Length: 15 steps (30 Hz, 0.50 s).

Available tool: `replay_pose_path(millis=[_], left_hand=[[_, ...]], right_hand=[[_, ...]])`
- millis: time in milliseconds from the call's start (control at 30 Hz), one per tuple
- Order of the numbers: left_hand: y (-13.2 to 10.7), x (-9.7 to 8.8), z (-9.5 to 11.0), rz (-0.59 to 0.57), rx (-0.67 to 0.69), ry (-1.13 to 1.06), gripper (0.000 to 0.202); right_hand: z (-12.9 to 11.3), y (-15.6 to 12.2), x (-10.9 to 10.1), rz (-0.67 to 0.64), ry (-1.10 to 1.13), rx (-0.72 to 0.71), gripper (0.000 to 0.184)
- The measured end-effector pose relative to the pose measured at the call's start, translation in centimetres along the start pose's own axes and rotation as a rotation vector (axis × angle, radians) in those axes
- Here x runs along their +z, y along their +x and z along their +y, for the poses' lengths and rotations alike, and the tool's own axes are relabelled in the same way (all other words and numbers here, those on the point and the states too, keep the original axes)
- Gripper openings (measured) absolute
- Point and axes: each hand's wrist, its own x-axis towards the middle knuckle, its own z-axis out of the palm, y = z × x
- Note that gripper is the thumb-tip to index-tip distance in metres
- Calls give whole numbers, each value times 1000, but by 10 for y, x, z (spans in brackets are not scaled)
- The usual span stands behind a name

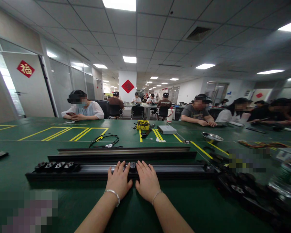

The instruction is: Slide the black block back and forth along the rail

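Note:
A long black rail [174, 170] with a grey channel lies across the green table [63, 200] in front of me. My left hand [118, 179] and my right hand [147, 181] rest side by side on its near edge. Their fingers reach into the channel and press on a small black module [133, 166] between them. Both wrists wear thin bracelets. Several black modules [54, 166] sit in a row at the rail's left end. A second black rail [123, 152] lies just behind the first.
A heap of black modules [244, 191] lies at the right. Farther back are a black cable [106, 141], a yellow device [143, 125], a grey box [167, 129] and a metal bowl [212, 137]. Several people sit working along the table's far side.

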Motion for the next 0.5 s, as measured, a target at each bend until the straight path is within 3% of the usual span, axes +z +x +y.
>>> replay_pose_path(millis=[500], left_hand=[[-1,-2,6,1,-13,30,61]], right_hand=[[1,-1,2,22,-29,95,62]])
